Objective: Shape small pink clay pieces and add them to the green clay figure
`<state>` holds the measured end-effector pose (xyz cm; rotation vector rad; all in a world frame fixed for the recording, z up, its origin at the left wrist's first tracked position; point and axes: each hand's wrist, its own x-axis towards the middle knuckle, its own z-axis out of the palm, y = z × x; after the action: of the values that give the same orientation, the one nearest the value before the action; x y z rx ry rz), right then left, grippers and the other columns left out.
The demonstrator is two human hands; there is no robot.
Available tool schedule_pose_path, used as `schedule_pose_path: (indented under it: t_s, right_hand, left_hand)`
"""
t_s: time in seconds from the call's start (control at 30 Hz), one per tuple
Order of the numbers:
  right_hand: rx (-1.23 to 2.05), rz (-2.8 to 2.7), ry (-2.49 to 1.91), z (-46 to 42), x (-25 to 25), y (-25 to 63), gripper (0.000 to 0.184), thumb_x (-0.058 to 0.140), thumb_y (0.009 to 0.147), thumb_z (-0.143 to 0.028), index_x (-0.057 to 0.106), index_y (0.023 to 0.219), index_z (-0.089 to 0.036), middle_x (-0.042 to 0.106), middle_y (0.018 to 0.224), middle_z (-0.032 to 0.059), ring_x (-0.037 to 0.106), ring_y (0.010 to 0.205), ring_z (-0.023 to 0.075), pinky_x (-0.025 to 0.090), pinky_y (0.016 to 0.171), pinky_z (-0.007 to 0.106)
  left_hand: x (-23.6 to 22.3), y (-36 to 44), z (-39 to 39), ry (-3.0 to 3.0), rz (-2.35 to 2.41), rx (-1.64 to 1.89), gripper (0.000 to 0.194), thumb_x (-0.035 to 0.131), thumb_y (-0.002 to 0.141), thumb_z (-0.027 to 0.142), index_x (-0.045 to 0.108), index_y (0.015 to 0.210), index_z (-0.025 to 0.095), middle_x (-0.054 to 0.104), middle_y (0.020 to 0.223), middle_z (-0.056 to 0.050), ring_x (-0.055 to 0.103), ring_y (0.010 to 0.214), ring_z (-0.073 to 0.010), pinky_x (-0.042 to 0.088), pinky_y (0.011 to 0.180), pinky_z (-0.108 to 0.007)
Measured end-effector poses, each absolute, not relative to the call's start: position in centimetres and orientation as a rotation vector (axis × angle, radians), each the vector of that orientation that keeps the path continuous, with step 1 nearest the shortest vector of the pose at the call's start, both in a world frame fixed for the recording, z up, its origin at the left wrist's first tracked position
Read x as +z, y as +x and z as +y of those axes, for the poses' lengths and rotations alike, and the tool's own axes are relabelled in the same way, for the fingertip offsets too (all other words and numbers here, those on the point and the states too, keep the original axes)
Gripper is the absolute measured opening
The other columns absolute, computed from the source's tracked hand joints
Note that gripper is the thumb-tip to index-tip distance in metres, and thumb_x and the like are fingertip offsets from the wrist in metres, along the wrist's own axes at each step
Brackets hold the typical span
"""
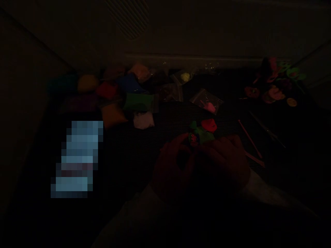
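Observation:
The picture is very dark. In the head view, a small green modelling-clay figure (pixel 206 136) lies at my fingertips, with a red clay piece (pixel 209 124) at its upper right and a darker part with reddish marks on its left. My left hand (pixel 172 165) is curled, its thumb and finger closing in a ring towards the figure's left side, where it appears to grip. My right hand (pixel 226 156) is closed with fingertips at the figure's lower edge. Whatever sits between those fingers is hidden in shadow.
Clay packets, including a green one (pixel 139 102), orange one (pixel 113 114) and white one (pixel 143 120), lie at the back left. A clear bag with pink clay (pixel 210 106) lies beyond the figure. Thin tools (pixel 250 139) lie right; colourful shapes (pixel 275 93) stand back right. A blurred bright panel (pixel 77 156) is left.

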<state>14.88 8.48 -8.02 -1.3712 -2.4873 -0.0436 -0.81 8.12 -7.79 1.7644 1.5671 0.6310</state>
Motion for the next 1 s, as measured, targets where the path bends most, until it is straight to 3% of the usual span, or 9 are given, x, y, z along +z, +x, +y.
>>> schedule_pose_path:
  t_s: [0.1, 0.23, 0.33, 0.53, 1.0]
  right_hand:
    - [-0.053, -2.481, -1.364, 8.4, -8.1, 14.9, 0.016, 0.051, 0.074, -0.025, 0.056, 0.089, -0.022, 0.061, 0.082, -0.0006, 0.047, 0.071, 0.0143, 0.025, 0.066, 0.033]
    - [-0.053, -2.473, -1.345, 8.3, -8.3, 14.9, 0.017, 0.053, 0.073, -0.025, 0.056, 0.089, -0.022, 0.061, 0.080, -0.0016, 0.048, 0.071, 0.0137, 0.025, 0.067, 0.033]
    - [-0.086, -2.441, -1.349, 8.2, -8.4, 14.9, 0.015, 0.055, 0.072, -0.026, 0.056, 0.087, -0.022, 0.061, 0.079, -0.0034, 0.047, 0.068, 0.0128, 0.026, 0.067, 0.033]
    - [-0.119, -2.437, -1.352, 8.1, -8.5, 14.8, 0.017, 0.055, 0.072, -0.027, 0.056, 0.088, -0.023, 0.062, 0.079, -0.0048, 0.047, 0.068, 0.0127, 0.026, 0.068, 0.034]
    - [-0.144, -2.463, -1.363, 8.1, -8.8, 14.8, 0.021, 0.056, 0.072, -0.025, 0.055, 0.093, -0.024, 0.061, 0.078, -0.0047, 0.046, 0.065, 0.0126, 0.025, 0.064, 0.034]
  left_hand:
    - [-7.8, -1.2, 8.1, 1.874, 1.603, 0.687, 0.039, 0.049, 0.072, 0.026, 0.039, 0.110, 0.022, 0.056, 0.082, 0.001, 0.049, 0.077, -0.0124, 0.039, 0.070, -0.025]
    - [-8.0, -1.9, 8.3, 2.173, 1.554, 0.775, 0.015, 0.053, 0.070, 0.024, 0.057, 0.083, 0.020, 0.057, 0.079, -0.002, 0.047, 0.079, -0.0144, 0.037, 0.073, -0.028]
    - [-8.0, -2.2, 8.5, 2.233, 1.545, 0.800, 0.009, 0.055, 0.068, 0.026, 0.061, 0.074, 0.022, 0.057, 0.075, -0.001, 0.047, 0.079, -0.0157, 0.036, 0.074, -0.032]
    - [-7.8, -2.1, 8.8, 2.153, 1.645, 0.663, 0.009, 0.056, 0.067, 0.032, 0.064, 0.071, 0.029, 0.058, 0.075, 0.000, 0.048, 0.081, -0.0185, 0.032, 0.073, -0.038]
    - [-7.3, -2.0, 10.4, 2.091, 1.623, 0.449, 0.009, 0.056, 0.066, 0.035, 0.063, 0.070, 0.035, 0.056, 0.079, 0.002, 0.044, 0.085, -0.0201, 0.026, 0.072, -0.040]
